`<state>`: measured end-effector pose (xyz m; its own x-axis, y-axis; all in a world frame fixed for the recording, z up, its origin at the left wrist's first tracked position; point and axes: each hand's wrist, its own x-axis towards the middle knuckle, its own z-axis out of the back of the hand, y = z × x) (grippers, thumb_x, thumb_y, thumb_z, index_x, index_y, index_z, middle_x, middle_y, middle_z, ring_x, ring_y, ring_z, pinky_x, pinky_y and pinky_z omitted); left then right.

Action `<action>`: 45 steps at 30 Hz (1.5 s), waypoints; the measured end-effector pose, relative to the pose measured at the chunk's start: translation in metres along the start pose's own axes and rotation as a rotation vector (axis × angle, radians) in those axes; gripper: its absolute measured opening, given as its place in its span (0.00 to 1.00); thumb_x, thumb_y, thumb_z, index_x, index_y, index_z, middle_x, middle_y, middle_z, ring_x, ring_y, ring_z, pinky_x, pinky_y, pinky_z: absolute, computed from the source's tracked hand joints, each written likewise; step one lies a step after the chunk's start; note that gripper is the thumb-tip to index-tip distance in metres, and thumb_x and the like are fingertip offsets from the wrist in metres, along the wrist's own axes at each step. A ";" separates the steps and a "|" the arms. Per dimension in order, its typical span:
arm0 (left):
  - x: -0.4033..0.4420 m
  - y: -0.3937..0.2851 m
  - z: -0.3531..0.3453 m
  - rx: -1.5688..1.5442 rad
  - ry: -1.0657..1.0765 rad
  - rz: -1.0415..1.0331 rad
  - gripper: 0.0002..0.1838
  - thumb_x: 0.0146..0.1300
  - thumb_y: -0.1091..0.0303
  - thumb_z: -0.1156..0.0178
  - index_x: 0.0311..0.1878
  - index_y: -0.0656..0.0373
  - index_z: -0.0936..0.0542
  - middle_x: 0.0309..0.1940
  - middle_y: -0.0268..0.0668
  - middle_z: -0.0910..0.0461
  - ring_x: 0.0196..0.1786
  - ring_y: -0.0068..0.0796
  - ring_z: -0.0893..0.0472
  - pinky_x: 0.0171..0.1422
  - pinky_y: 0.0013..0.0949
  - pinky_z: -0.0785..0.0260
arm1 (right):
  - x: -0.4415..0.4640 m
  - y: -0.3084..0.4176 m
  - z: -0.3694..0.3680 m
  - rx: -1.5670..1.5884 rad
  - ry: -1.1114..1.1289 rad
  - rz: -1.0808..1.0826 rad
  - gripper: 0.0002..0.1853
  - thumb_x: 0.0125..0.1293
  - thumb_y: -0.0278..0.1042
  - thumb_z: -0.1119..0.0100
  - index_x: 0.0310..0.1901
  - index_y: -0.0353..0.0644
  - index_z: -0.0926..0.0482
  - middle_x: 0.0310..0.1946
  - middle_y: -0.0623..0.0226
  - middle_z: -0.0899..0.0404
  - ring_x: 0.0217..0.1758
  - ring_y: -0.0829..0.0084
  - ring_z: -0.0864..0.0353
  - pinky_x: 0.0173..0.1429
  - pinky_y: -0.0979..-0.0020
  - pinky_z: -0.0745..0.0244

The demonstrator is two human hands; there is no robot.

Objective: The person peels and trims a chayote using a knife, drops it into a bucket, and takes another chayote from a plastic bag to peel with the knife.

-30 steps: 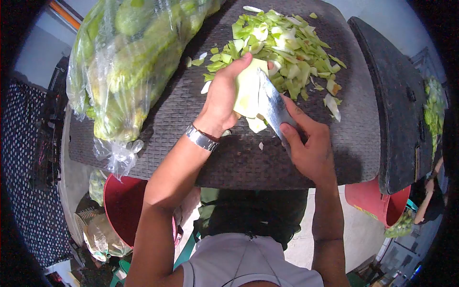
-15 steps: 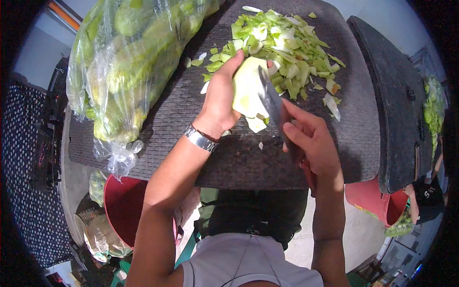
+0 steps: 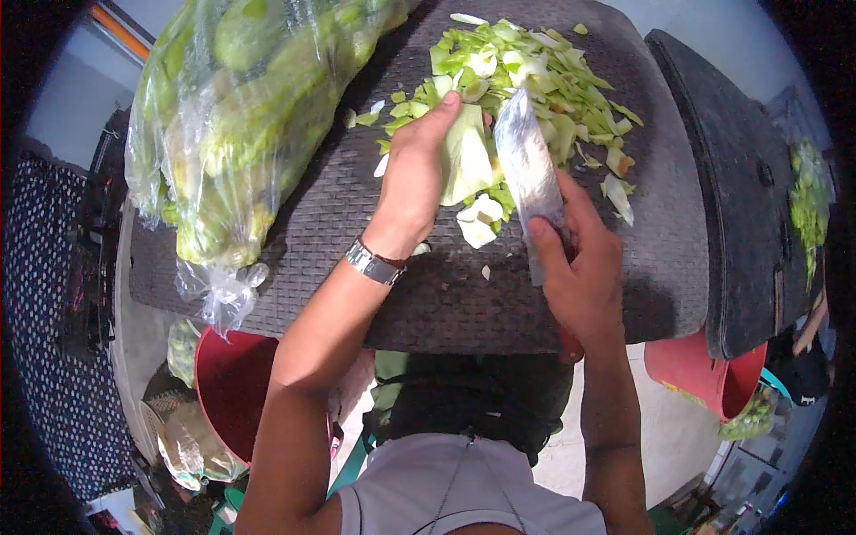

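My left hand (image 3: 417, 169) is closed around a peeled, pale green fruit (image 3: 465, 159), thumb up along its near side and most fingers hidden behind it. A broad-bladed knife (image 3: 526, 152) is in my right hand (image 3: 584, 267), fingers wrapped round it, its tip pointing away from me. The blade's flat face catches the light just right of the fruit; I cannot tell whether the edge touches it. Beyond both hands lies a heap of green and whitish shavings (image 3: 571, 85). A few pale pieces (image 3: 477, 234) lie below the fruit on the dark woven tabletop (image 3: 428, 308).
A clear plastic bag of green produce (image 3: 241, 143), knotted at its near end, lies on the table's left. Red tubs (image 3: 234, 379) (image 3: 691, 366) stand below the table at both sides. A dark board-like panel (image 3: 736, 205) borders the right edge. Part of another person's arm (image 3: 811, 321) shows far right.
The knife has swung outward and turned so its flat face shows. The fruit has rotated in my left hand and appears narrower. The person at far right has shifted.
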<state>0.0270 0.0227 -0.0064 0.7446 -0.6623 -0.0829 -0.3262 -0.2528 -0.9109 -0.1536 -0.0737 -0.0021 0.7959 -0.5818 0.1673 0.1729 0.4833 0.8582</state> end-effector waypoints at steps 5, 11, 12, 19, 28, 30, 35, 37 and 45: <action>-0.004 0.006 -0.005 -0.002 -0.002 -0.051 0.26 0.80 0.51 0.50 0.50 0.68 0.16 0.40 0.35 0.15 0.41 0.20 0.20 0.49 0.27 0.28 | 0.013 0.018 0.001 0.068 0.019 -0.113 0.23 0.71 0.33 0.38 0.65 0.36 0.26 0.45 0.37 0.16 0.51 0.37 0.15 0.55 0.50 0.21; -0.008 0.008 -0.004 0.346 -0.210 -0.213 0.23 0.81 0.51 0.52 0.51 0.65 0.21 0.39 0.35 0.18 0.43 0.21 0.23 0.52 0.29 0.31 | 0.007 0.021 -0.010 -0.268 0.023 -0.007 0.25 0.71 0.32 0.40 0.68 0.38 0.29 0.43 0.38 0.16 0.47 0.37 0.15 0.53 0.46 0.21; -0.009 0.007 -0.004 0.367 -0.217 -0.254 0.22 0.81 0.51 0.52 0.50 0.64 0.22 0.39 0.35 0.18 0.42 0.22 0.23 0.51 0.30 0.31 | 0.007 0.019 -0.008 -0.313 -0.004 -0.019 0.26 0.70 0.32 0.40 0.68 0.38 0.30 0.43 0.38 0.16 0.47 0.37 0.15 0.53 0.45 0.21; 0.000 0.009 0.004 -0.224 -0.097 -0.104 0.21 0.79 0.49 0.49 0.52 0.59 0.20 0.42 0.35 0.16 0.44 0.29 0.15 0.52 0.36 0.22 | -0.004 0.020 0.001 -0.150 0.007 0.071 0.27 0.71 0.30 0.42 0.71 0.42 0.31 0.45 0.43 0.16 0.45 0.38 0.15 0.49 0.45 0.20; 0.002 0.011 0.001 -0.338 -0.194 -0.114 0.22 0.79 0.50 0.49 0.54 0.62 0.20 0.46 0.38 0.15 0.48 0.31 0.16 0.58 0.37 0.24 | -0.037 0.045 -0.009 -0.566 0.239 0.253 0.44 0.59 0.24 0.37 0.79 0.50 0.40 0.52 0.62 0.25 0.35 0.56 0.13 0.37 0.58 0.15; 0.002 0.015 0.003 -0.322 -0.192 -0.139 0.22 0.79 0.50 0.49 0.54 0.60 0.20 0.47 0.37 0.16 0.49 0.31 0.16 0.58 0.38 0.25 | -0.036 0.049 -0.009 -0.550 0.241 0.293 0.47 0.57 0.24 0.34 0.79 0.47 0.42 0.53 0.61 0.25 0.36 0.57 0.12 0.37 0.58 0.15; 0.001 0.017 0.002 -0.318 -0.200 -0.227 0.21 0.80 0.49 0.49 0.56 0.57 0.23 0.47 0.36 0.18 0.50 0.31 0.18 0.58 0.38 0.25 | -0.037 0.052 -0.011 -0.540 0.281 0.325 0.53 0.51 0.26 0.29 0.80 0.41 0.46 0.55 0.59 0.26 0.36 0.58 0.12 0.37 0.59 0.15; 0.001 0.020 0.004 -0.277 -0.192 -0.268 0.20 0.80 0.48 0.50 0.56 0.56 0.23 0.47 0.35 0.18 0.50 0.30 0.18 0.58 0.38 0.25 | -0.037 0.050 -0.014 -0.525 0.286 0.316 0.55 0.49 0.26 0.27 0.80 0.40 0.47 0.56 0.58 0.26 0.36 0.58 0.12 0.37 0.59 0.15; -0.007 0.025 -0.005 -0.240 -0.259 -0.293 0.22 0.79 0.45 0.50 0.57 0.55 0.24 0.47 0.33 0.20 0.50 0.29 0.19 0.58 0.36 0.26 | -0.038 0.056 -0.023 -0.548 0.246 0.248 0.48 0.53 0.19 0.36 0.78 0.38 0.43 0.57 0.56 0.24 0.34 0.56 0.13 0.36 0.59 0.17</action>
<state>0.0107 0.0181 -0.0267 0.9366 -0.3482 0.0379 -0.1834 -0.5797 -0.7939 -0.1607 -0.0102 0.0287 0.9487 -0.2744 0.1569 0.1859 0.8859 0.4250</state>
